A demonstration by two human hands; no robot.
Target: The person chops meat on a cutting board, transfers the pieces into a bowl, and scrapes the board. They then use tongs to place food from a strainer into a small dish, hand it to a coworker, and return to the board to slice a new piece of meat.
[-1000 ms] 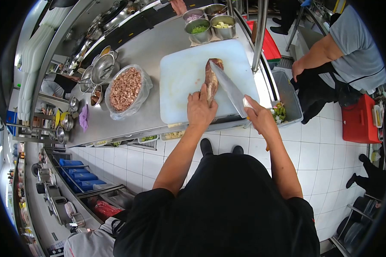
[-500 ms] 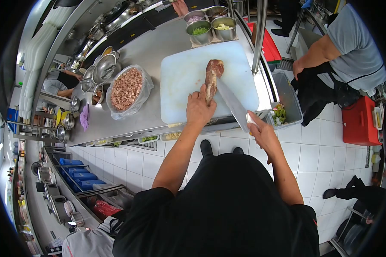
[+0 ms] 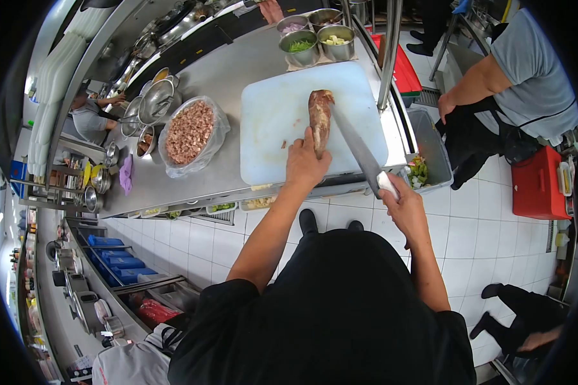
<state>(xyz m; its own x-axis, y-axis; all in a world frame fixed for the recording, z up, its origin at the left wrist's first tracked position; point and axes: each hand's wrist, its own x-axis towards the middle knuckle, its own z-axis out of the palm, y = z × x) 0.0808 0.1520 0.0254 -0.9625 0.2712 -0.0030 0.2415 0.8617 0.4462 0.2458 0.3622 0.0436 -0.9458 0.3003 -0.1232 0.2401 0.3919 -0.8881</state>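
Note:
A long brown-red piece of meat [image 3: 320,119] lies lengthwise on the pale blue cutting board [image 3: 270,115]. My left hand [image 3: 306,160] is closed on its near end, fingers pressed against it. In my right hand [image 3: 399,200] is the white handle of a large knife [image 3: 358,145], whose blade slants up and left across the board, its tip beside the far end of the meat. A small scrap lies left of the meat. Left of the board stands a bowl of diced meat [image 3: 189,131] lined with clear plastic.
Metal containers of chopped ingredients [image 3: 302,50] stand behind the board. A metal post [image 3: 389,64] rises at its right, above a grey bin [image 3: 437,151]. A person in a grey shirt [image 3: 533,70] stands at the right. Steel bowls [image 3: 155,102] and a purple cloth [image 3: 126,174] are at the left.
The knife and my right hand have moved right and slightly down, its tip now near the meat's far end. The meat shows a different side. My left hand has shifted slightly right.

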